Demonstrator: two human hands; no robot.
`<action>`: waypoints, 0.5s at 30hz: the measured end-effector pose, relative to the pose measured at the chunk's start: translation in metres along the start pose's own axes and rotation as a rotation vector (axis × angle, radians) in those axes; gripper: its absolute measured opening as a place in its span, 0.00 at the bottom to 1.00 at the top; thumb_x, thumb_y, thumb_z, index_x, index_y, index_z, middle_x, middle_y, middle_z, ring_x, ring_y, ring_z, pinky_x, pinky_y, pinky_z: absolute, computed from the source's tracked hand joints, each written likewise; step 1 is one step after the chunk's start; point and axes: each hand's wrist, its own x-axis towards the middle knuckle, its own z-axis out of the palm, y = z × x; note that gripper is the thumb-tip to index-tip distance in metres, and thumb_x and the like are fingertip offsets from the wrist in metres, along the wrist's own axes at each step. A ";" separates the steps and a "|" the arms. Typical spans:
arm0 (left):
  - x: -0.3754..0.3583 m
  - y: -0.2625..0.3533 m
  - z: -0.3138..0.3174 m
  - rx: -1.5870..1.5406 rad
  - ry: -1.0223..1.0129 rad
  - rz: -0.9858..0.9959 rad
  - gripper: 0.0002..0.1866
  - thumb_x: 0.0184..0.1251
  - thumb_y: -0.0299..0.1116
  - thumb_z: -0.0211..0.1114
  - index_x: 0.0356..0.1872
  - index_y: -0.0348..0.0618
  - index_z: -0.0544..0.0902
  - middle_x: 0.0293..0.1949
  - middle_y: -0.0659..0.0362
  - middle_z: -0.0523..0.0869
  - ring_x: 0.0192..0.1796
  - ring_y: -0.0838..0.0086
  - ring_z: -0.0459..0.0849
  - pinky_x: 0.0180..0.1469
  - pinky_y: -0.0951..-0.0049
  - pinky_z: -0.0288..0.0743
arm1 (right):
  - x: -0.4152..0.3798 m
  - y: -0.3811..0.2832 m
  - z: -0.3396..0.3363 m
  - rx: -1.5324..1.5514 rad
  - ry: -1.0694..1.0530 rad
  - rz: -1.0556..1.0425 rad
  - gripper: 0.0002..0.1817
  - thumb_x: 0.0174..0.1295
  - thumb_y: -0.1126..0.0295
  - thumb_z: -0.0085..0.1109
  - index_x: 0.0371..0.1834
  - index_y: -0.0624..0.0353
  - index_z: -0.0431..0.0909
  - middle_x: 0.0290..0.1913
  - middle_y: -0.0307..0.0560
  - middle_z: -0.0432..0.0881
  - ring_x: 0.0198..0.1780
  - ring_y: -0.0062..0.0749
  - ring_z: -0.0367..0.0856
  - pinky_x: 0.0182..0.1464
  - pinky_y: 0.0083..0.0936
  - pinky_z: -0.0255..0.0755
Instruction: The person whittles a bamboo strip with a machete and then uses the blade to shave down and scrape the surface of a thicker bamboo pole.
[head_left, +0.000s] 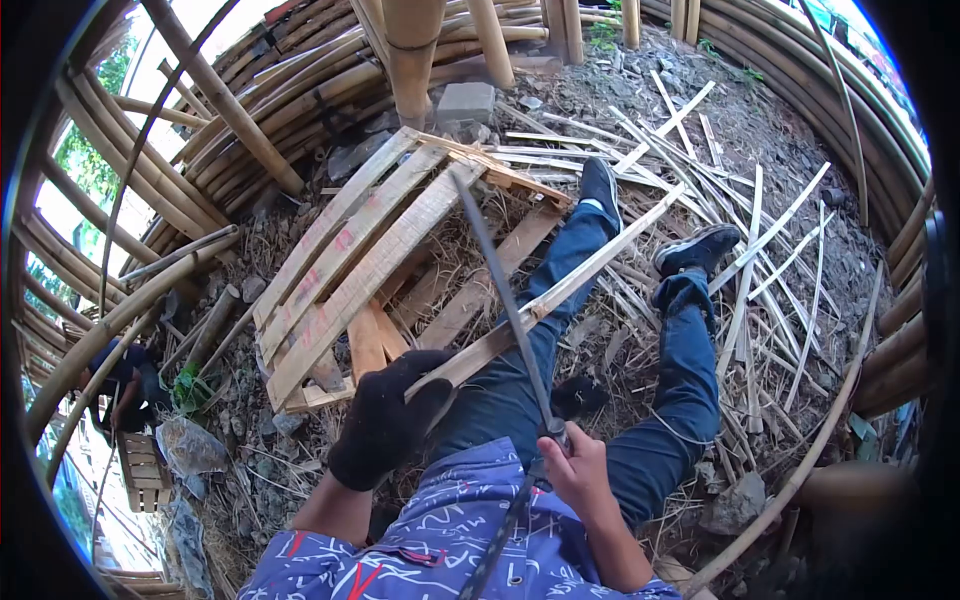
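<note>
My left hand (385,425), in a black glove, grips the near end of a long split bamboo strip (570,295). The strip slants up and right across my legs. My bare right hand (575,470) is closed round the handle of a long narrow blade (500,285), which points up and left and crosses over the strip. The blade's tip is above a slatted wooden pallet (350,260) left of my legs. Whether the edge touches the strip, I cannot tell.
Thin split strips (740,300) lie scattered right of my feet. A grey block (466,102) is beside an upright bamboo post (410,60). Stacked bamboo poles (290,100) line the back. Another person (125,385) is at the far left near a small crate (143,465).
</note>
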 end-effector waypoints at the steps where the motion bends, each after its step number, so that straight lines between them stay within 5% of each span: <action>1: -0.001 0.000 0.000 0.006 0.016 0.018 0.13 0.62 0.24 0.61 0.47 0.35 0.81 0.31 0.56 0.84 0.33 0.78 0.81 0.37 0.75 0.73 | 0.000 0.001 -0.002 -0.038 -0.012 -0.030 0.15 0.58 0.64 0.66 0.26 0.64 0.73 0.14 0.49 0.72 0.15 0.32 0.68 0.21 0.27 0.64; 6: -0.002 -0.002 0.002 0.019 0.005 0.039 0.13 0.62 0.24 0.60 0.47 0.35 0.82 0.30 0.58 0.83 0.32 0.79 0.80 0.36 0.76 0.73 | 0.013 0.008 -0.009 -0.174 0.057 0.018 0.16 0.58 0.63 0.67 0.26 0.64 0.74 0.15 0.52 0.73 0.15 0.31 0.71 0.21 0.28 0.63; 8: -0.003 0.003 0.000 -0.109 -0.017 -0.159 0.13 0.63 0.24 0.60 0.48 0.35 0.82 0.30 0.60 0.84 0.32 0.80 0.80 0.36 0.76 0.73 | -0.002 -0.011 0.001 -0.077 0.029 -0.006 0.15 0.59 0.64 0.65 0.26 0.64 0.73 0.14 0.42 0.71 0.18 0.18 0.65 0.21 0.25 0.62; 9: -0.004 -0.002 0.002 -0.129 0.016 -0.114 0.13 0.63 0.24 0.60 0.48 0.34 0.81 0.31 0.60 0.84 0.33 0.81 0.79 0.37 0.77 0.73 | -0.007 -0.005 0.004 -0.051 -0.014 0.024 0.14 0.60 0.64 0.64 0.28 0.64 0.74 0.14 0.42 0.72 0.18 0.19 0.70 0.22 0.24 0.64; 10: -0.004 -0.003 0.001 -0.138 0.014 -0.109 0.13 0.63 0.24 0.60 0.48 0.34 0.81 0.31 0.60 0.84 0.33 0.81 0.79 0.37 0.77 0.73 | -0.011 0.000 0.006 -0.044 -0.025 0.040 0.17 0.59 0.60 0.66 0.29 0.65 0.73 0.17 0.56 0.73 0.16 0.40 0.71 0.24 0.31 0.66; 15: -0.003 -0.001 0.003 -0.040 0.035 0.003 0.13 0.63 0.25 0.59 0.49 0.35 0.81 0.31 0.58 0.85 0.32 0.81 0.80 0.37 0.77 0.74 | -0.007 0.022 -0.008 -0.001 0.046 0.105 0.18 0.58 0.61 0.66 0.25 0.65 0.72 0.14 0.50 0.71 0.15 0.29 0.65 0.22 0.28 0.63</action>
